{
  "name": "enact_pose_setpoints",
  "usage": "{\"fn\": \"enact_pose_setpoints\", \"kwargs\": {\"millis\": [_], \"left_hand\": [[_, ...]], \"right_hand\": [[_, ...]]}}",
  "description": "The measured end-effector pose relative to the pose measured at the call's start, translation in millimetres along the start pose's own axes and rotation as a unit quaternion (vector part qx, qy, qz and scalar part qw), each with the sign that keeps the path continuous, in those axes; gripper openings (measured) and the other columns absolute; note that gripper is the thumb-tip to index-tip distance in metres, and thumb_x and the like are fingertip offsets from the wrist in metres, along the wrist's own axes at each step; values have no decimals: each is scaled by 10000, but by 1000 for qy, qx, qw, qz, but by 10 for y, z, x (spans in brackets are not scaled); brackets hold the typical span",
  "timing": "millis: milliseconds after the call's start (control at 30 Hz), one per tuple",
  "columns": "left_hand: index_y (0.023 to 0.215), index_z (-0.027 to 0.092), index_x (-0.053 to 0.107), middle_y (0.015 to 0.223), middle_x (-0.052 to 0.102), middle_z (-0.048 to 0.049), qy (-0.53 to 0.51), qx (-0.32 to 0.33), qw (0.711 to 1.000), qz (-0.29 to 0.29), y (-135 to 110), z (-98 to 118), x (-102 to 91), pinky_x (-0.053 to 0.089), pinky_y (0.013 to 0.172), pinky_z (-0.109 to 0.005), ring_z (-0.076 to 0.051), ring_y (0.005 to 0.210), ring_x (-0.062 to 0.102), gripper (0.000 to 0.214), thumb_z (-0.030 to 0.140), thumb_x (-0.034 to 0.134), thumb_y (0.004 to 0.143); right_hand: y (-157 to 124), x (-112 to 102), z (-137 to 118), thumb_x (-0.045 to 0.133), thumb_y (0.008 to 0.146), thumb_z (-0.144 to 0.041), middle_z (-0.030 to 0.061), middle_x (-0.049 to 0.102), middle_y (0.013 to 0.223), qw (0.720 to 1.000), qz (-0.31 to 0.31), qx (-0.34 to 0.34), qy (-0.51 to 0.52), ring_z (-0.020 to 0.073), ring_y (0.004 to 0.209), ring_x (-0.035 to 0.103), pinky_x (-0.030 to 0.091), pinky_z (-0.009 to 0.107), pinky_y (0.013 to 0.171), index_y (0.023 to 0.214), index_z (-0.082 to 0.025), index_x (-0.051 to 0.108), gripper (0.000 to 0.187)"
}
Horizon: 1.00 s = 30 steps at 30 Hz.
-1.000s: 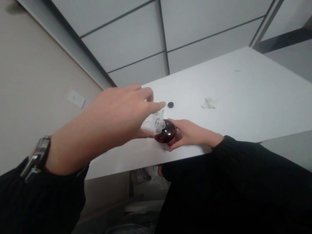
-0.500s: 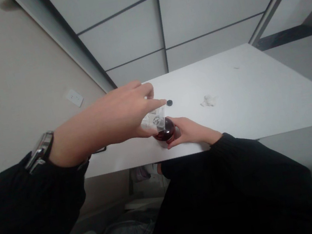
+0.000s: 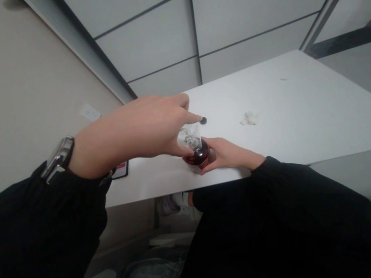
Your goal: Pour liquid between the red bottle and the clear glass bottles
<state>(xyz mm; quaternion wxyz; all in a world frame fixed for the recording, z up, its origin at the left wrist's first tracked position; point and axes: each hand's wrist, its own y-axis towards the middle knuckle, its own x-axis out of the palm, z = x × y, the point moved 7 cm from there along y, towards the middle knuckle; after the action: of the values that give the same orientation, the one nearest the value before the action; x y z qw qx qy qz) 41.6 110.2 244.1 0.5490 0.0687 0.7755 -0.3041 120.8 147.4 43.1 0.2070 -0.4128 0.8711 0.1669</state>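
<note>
A small round dark red bottle point(image 3: 199, 155) stands near the front edge of the white table point(image 3: 310, 118). My right hand point(image 3: 228, 153) curls around its right side and holds it. My left hand point(image 3: 149, 126) reaches over from the left, a watch on its wrist, and pinches a small clear glass piece point(image 3: 190, 139) at the bottle's top. A small black cap point(image 3: 203, 120) lies on the table just beyond the fingertips.
A crumpled white scrap point(image 3: 249, 119) lies to the right of the cap. A dark flat object with a pink edge point(image 3: 120, 169) peeks out under my left forearm. A wall socket point(image 3: 90, 112) is on the beige wall. Glass partition panels rise behind the table.
My left hand has drawn closer over the bottle and the clear piece now sits right on the bottle's top. The right hand stays on the bottle. The dark flat object has come into sight.
</note>
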Motion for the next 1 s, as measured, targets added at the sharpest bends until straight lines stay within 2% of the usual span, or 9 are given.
{"fn": "enact_pose_setpoints", "kwargs": {"millis": [200,367,533,800,1000], "left_hand": [[1264,293,762,1174,721,-86,-31,-5,1000,1,19,2,-7,449,798,-345,-287,958,710,475,565,699,880],[1286,277,748,1188,710,-97,-17,-8,1000,-14,47,39,-16,437,770,-353,-292,930,703,493,541,712,870],[1172,275,774,1103,723,-74,-2,19,1000,2,83,81,-47,434,734,-340,-257,886,687,422,524,745,832],[1208,277,769,1104,720,-89,42,19,999,-15,131,102,-40,432,707,-344,-254,848,679,445,522,745,838],[1206,258,774,1128,727,-104,63,23,997,-28,147,146,-55,444,721,-349,-257,851,688,397,460,717,869]], "right_hand": [[3,1,12,972,671,-510,126,773,1305,1000,1,3,-17,396,1191,730,549,475,982,1489,-231,580,949],[8,-3,6,974,673,-499,129,772,1302,1000,7,-6,-19,387,1183,730,544,461,982,1487,-226,581,945],[14,-3,18,989,654,-473,131,782,1262,1000,11,-4,-25,375,1124,745,548,445,966,1456,-205,609,927],[11,-8,-2,993,654,-425,103,789,1248,1000,11,2,-10,357,1130,748,544,421,971,1412,-229,633,861],[3,-14,-18,995,653,-405,99,797,1214,1000,3,18,-9,349,1097,758,545,418,960,1383,-215,647,831]]}}
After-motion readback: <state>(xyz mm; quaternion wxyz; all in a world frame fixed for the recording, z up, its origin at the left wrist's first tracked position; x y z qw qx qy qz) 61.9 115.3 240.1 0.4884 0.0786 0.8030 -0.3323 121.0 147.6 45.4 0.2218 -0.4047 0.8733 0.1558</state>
